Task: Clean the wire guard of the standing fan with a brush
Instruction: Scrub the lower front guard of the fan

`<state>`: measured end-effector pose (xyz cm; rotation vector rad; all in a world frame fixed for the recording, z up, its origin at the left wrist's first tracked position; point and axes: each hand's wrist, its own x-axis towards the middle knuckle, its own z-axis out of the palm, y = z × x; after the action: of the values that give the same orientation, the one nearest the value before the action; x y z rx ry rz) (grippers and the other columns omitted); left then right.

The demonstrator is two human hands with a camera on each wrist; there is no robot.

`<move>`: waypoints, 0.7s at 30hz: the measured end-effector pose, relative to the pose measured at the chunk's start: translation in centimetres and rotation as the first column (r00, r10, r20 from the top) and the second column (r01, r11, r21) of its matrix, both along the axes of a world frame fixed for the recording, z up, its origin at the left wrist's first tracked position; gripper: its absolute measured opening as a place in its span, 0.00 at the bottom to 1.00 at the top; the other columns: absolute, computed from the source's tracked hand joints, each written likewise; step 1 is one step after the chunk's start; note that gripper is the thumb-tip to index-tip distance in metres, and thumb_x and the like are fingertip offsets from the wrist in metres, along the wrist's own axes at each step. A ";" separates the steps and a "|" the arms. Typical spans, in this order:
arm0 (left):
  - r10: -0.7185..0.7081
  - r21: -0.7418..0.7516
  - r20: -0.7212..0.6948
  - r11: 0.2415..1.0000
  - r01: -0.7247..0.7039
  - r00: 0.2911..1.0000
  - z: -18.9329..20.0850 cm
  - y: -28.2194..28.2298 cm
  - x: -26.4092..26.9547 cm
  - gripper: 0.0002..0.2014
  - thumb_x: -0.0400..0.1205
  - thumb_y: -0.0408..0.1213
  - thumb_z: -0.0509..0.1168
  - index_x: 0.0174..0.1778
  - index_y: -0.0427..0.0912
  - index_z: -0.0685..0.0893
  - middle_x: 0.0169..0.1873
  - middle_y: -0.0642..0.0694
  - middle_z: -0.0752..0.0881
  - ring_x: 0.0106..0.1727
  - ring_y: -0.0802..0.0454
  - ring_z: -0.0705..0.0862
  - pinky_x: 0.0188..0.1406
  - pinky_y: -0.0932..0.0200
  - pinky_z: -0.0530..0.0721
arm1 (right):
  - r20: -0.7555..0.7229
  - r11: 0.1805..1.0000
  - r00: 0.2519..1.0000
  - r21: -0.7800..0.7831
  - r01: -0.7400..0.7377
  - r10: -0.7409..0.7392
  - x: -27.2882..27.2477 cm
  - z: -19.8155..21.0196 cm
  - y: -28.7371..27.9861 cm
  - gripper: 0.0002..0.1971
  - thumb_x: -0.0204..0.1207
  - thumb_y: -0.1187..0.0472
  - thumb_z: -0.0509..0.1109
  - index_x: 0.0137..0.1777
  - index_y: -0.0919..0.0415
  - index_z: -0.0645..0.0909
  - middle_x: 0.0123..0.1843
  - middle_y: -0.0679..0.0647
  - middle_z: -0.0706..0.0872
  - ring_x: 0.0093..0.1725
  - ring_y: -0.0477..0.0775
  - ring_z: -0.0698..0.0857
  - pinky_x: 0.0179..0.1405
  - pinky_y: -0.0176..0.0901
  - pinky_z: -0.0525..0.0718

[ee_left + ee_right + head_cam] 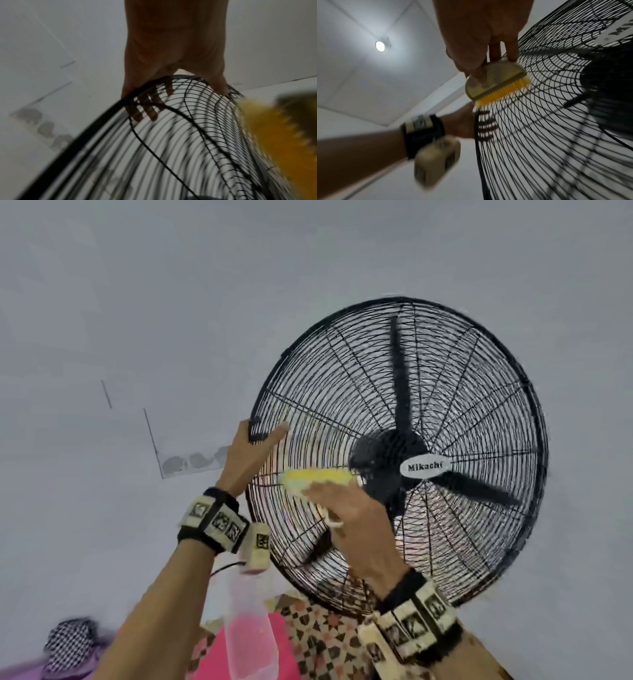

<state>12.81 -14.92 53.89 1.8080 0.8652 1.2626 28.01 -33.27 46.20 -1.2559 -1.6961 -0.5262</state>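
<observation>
Yellow bristles are what catch the eye first: the right hand (346, 508), low in the middle of the frame, has its fingers curled over the pale back of a brush (496, 82) and presses the bristles against the wire guard (455, 392), left of the dark hub with its white badge (425, 466). At the guard's left edge the left hand (248, 455) grips the black rim, thumb lying over the front wires and fingers hooked round behind, as the left wrist view shows through the mesh. The standing fan fills the right half of the frame, its blades (399, 371) at rest behind the wires. Below, toward the bottom centre, a translucent spray bottle (248, 635) with pinkish liquid stands before something pink and a patterned cloth. To do this stroke well, I would say the brush should follow the curved rings rather than cross them, with light pressure so the thin wires do not flex, while the steadying hand stops the head from swinging and is shifted along the rim as each sector is finished.
</observation>
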 end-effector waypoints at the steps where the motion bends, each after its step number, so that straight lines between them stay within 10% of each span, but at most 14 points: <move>1: 0.010 -0.001 -0.006 1.000 -0.010 1.000 -0.3 0.0 -0.1 0.41 0.71 0.79 0.71 0.74 0.59 0.74 0.63 0.52 0.86 0.65 0.47 0.86 0.67 0.39 0.85 | -0.046 0.998 0.999 0.059 -0.013 0.016 0.3 0.8 0.0 0.34 0.68 0.80 0.74 0.72 0.52 0.83 0.71 0.48 0.86 0.72 0.52 0.84 0.67 0.70 0.86; 5: 0.026 -0.011 0.032 1.000 -0.026 0.999 -1.3 -0.1 -0.4 0.36 0.71 0.76 0.73 0.69 0.61 0.77 0.61 0.54 0.87 0.63 0.48 0.88 0.63 0.41 0.86 | -0.180 0.984 0.983 0.161 0.076 -0.046 1.3 4.3 2.3 0.34 0.71 0.77 0.76 0.76 0.52 0.81 0.75 0.47 0.82 0.77 0.55 0.80 0.72 0.72 0.82; 11: 0.047 0.006 0.031 0.999 -0.047 0.998 -1.7 0.0 -1.1 0.40 0.71 0.78 0.72 0.73 0.59 0.76 0.61 0.51 0.89 0.56 0.49 0.92 0.60 0.36 0.91 | -0.024 0.994 0.994 -0.025 0.108 -0.108 -0.5 -1.0 0.4 0.41 0.58 0.75 0.87 0.71 0.50 0.85 0.71 0.50 0.87 0.73 0.55 0.84 0.70 0.73 0.82; 16: 0.022 0.012 0.032 1.000 -0.023 0.999 -1.5 -0.6 -0.6 0.34 0.69 0.79 0.71 0.64 0.65 0.76 0.59 0.49 0.90 0.53 0.47 0.93 0.59 0.39 0.91 | -0.193 0.990 0.978 0.099 0.099 -0.078 0.6 2.7 0.9 0.29 0.72 0.69 0.68 0.73 0.52 0.83 0.72 0.50 0.86 0.75 0.55 0.82 0.79 0.71 0.74; 21: 0.041 0.025 0.039 0.999 -0.042 0.998 -1.5 -1.0 -0.4 0.33 0.68 0.80 0.71 0.62 0.66 0.77 0.58 0.50 0.90 0.54 0.48 0.93 0.53 0.46 0.89 | -0.172 0.996 0.982 -0.060 0.065 -0.075 0.1 1.1 0.1 0.37 0.64 0.79 0.81 0.72 0.52 0.85 0.73 0.51 0.86 0.76 0.55 0.82 0.79 0.72 0.75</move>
<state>12.38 -15.92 52.42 1.7882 0.8736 1.3361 28.15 -33.19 47.30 -1.3642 -1.5338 -0.4017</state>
